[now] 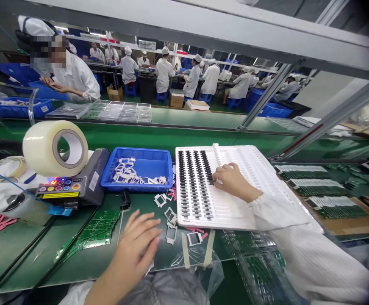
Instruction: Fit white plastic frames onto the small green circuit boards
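Note:
My right hand point(230, 181) reaches over a white slotted tray point(235, 212). Its fingers are pinched together at the edge of the rows of small black parts point(194, 186); whatever lies between the fingertips is hidden. Nothing is held in my left hand point(136, 248), whose fingers are spread above the green table's near edge. Small white plastic frames point(170, 216) lie loose between that hand and the tray. More white frames point(123, 169) fill part of a blue bin point(140, 188) behind my left hand.
A tape dispenser point(98, 169) with a large clear tape roll point(34, 148) on top stands left of the bin. Green circuit boards point(98, 228) lie left, with others point(327, 207) at right. A metal post point(263, 101) slants beyond the tray. A person point(76, 78) sits across the line.

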Demonstrator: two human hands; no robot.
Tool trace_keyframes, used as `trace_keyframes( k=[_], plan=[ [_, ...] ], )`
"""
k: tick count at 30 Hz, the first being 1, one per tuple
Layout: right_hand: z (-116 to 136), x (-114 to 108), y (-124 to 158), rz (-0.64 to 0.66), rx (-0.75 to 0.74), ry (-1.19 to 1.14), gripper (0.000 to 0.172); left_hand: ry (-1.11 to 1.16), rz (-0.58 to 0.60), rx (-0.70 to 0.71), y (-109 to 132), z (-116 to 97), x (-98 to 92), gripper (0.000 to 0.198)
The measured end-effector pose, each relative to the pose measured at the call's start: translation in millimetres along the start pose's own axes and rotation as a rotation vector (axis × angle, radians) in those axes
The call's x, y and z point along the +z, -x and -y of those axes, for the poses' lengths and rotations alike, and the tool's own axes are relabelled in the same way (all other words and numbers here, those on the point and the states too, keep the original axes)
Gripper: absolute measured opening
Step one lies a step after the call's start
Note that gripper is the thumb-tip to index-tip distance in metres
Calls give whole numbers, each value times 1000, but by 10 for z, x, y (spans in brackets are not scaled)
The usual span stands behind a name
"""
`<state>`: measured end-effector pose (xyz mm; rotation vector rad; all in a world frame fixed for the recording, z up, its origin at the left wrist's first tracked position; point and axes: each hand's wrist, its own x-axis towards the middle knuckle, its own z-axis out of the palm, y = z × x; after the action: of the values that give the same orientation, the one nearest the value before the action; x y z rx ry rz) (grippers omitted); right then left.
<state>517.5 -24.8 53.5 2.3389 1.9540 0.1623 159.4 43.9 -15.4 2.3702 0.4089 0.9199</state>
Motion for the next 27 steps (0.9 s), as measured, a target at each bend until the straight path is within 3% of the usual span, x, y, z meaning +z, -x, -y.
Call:
trace_keyframes(
  k=[3,6,8,10,12,15,18,21,27],
  plan=[
    [92,-258,99,-61,-11,-60,12,491,176,-336,-145,-187,94,19],
    [437,-471,287,79,-272,-491,7,1096,307,-672,-315,-377,256,38],
    [746,-536,432,228,-444,-784,1,1435,436,-732,-390,-497,367,54],
    [982,-548,554,311,-503,-934,4,1636,617,-751,-409,-595,445,49],
    [1051,-523,633,360,-482,-1010,5,1716,702,-848,-380,-657,478,38],
    [875,-404,672,287,-271,-936,10,1713,612,-1119,-302,-672,476,25],
    [656,-184,666,131,-56,-592,7,1662,436,-1306,-242,-625,490,18],
    [608,16,656,157,-36,-322,5,1641,330,-1376,-214,-581,536,20],
    [722,70,589,194,-98,-206,9,1686,228,-1395,-219,-577,573,20]
  ],
)
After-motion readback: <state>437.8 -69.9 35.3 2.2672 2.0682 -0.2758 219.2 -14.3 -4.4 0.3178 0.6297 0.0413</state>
